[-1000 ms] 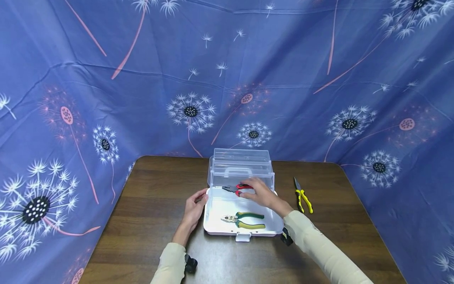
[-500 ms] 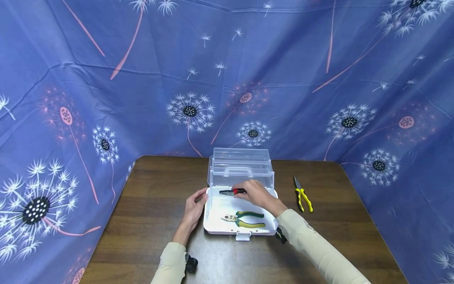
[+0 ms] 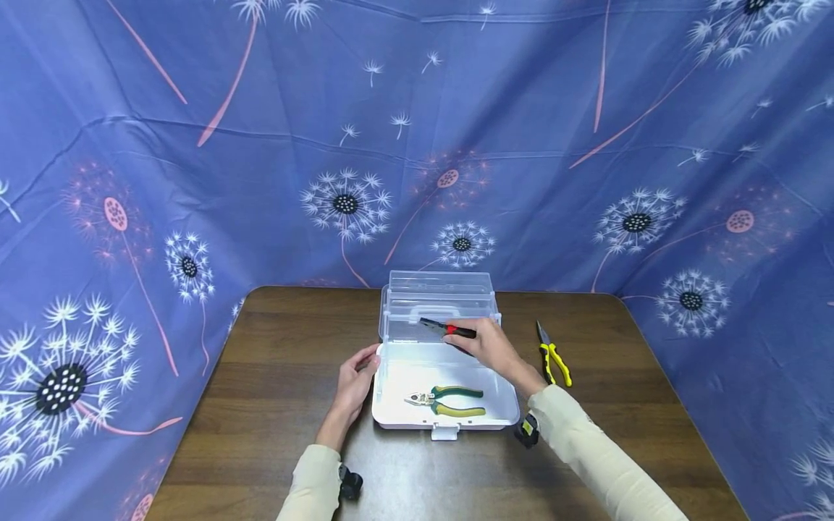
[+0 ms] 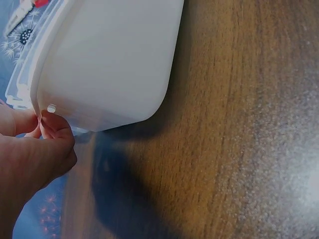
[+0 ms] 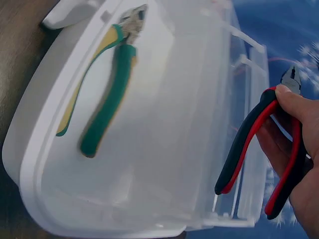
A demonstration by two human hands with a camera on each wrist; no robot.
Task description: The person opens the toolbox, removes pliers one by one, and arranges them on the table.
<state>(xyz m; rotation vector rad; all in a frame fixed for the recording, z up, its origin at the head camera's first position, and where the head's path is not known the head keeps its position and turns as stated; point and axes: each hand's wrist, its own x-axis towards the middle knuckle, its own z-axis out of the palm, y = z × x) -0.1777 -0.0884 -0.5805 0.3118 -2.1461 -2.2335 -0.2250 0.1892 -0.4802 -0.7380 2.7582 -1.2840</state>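
Observation:
A white toolbox (image 3: 399,376) with its clear lid (image 3: 443,284) raised stands on the table. My left hand (image 3: 352,387) pinches its rim at the left side between thumb and fingers, as the left wrist view shows up close. My right hand (image 3: 493,349) holds red-and-black pliers (image 5: 250,130) by the handles, above the rear of the box and in front of the lid. Their jaws point left in the head view, and the handles are spread in the right wrist view. On the box floor lie green-and-yellow pliers (image 3: 459,412), jaws to the left.
Yellow-and-black long-nose pliers (image 3: 560,364) lie on the brown wooden table (image 3: 293,347), right of the box. A white latch (image 3: 445,433) hangs at the box's front. Behind the table hangs a blue dandelion-print cloth (image 3: 274,188).
My right hand has lifted the red-and-black pliers upward and slightly right, after lowering them a little toward the box half a second ago. My left hand stays at the rim.

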